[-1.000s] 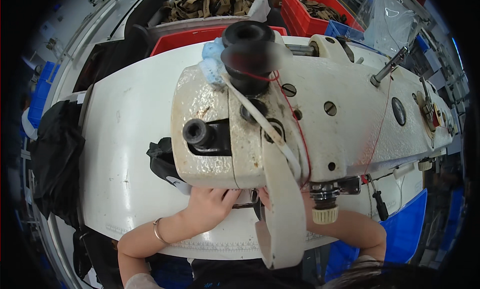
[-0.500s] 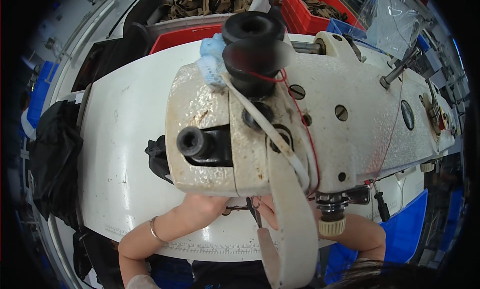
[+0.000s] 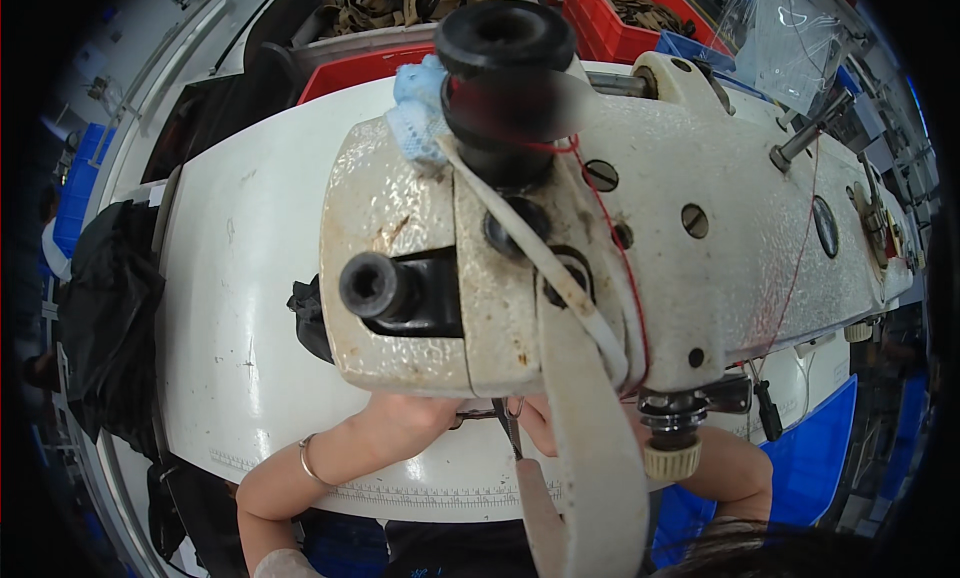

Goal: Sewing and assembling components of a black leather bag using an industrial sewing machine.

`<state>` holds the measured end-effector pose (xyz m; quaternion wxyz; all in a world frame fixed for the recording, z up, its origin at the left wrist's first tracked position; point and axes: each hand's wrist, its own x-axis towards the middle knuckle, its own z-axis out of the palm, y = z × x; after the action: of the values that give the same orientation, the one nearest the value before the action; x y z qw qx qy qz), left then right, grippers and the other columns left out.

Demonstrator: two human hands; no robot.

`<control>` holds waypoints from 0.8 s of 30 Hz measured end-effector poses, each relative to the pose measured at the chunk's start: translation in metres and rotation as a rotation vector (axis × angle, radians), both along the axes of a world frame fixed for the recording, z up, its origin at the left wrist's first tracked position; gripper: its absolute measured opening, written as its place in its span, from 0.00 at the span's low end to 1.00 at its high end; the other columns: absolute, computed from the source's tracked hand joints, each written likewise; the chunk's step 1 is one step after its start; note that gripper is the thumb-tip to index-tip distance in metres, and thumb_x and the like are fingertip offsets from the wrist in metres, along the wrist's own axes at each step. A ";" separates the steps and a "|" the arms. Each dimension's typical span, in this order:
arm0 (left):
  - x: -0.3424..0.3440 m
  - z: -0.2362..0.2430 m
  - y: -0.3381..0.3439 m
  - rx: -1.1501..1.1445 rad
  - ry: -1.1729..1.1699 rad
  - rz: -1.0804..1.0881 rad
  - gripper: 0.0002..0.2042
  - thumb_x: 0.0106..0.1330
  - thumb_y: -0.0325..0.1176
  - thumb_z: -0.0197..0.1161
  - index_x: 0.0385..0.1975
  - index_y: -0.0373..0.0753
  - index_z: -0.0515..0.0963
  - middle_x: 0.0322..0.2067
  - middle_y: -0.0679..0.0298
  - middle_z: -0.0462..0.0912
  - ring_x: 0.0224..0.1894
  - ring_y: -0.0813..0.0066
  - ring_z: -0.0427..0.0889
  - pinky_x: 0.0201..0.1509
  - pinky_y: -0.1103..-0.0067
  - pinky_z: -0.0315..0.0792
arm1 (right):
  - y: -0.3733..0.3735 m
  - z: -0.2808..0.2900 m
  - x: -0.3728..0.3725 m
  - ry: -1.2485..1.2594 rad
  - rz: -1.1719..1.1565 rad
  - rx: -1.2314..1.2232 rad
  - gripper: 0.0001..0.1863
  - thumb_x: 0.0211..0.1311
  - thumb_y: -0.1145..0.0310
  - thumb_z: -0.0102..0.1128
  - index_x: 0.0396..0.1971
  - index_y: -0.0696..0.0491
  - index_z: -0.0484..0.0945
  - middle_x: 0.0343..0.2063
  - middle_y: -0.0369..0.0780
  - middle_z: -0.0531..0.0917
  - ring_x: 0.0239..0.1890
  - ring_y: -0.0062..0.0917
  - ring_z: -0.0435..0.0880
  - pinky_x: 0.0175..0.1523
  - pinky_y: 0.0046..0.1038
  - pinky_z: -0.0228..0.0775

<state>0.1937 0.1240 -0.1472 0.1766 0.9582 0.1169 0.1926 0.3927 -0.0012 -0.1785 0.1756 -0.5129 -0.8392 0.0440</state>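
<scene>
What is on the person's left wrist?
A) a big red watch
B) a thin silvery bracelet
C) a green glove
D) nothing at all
B: a thin silvery bracelet circles the left wrist, just behind the left hand, which reaches under the white sewing machine.

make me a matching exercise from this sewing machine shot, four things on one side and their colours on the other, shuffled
Things:
1. thread running over the machine head
2. strap hanging down the front of the sewing machine
3. bracelet on the left hand's wrist
4. cloth scrap tucked beside the black knob

Colours:
A. silver
B. light blue
C. red
D. cream white

Pairs: 1-C, 2-D, 3-A, 4-B
</scene>
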 end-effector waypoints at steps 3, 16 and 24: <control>0.001 0.001 0.000 0.026 -0.001 -0.024 0.23 0.35 0.22 0.63 0.39 0.33 0.79 0.41 0.53 0.79 0.45 0.56 0.79 0.51 0.66 0.72 | 0.000 -0.008 -0.004 -0.121 -0.022 0.110 0.20 0.51 0.56 0.64 0.42 0.51 0.76 0.32 0.44 0.79 0.37 0.38 0.81 0.42 0.35 0.73; 0.000 0.001 0.000 0.000 0.042 -0.016 0.23 0.35 0.22 0.64 0.39 0.34 0.79 0.38 0.54 0.79 0.42 0.56 0.79 0.50 0.67 0.72 | 0.006 0.006 0.000 -0.195 0.009 0.198 0.20 0.51 0.57 0.64 0.43 0.50 0.76 0.33 0.44 0.80 0.38 0.38 0.81 0.44 0.34 0.73; 0.002 0.001 -0.002 -0.065 0.049 0.001 0.22 0.36 0.21 0.63 0.38 0.33 0.79 0.35 0.55 0.80 0.39 0.57 0.80 0.46 0.67 0.73 | 0.002 0.015 0.000 0.028 -0.028 0.040 0.14 0.50 0.63 0.63 0.37 0.51 0.78 0.31 0.43 0.81 0.35 0.38 0.82 0.41 0.34 0.74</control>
<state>0.1952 0.1217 -0.1460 0.2045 0.9563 0.1277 0.1655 0.3927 0.0012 -0.1631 0.1982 -0.5203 -0.8301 0.0319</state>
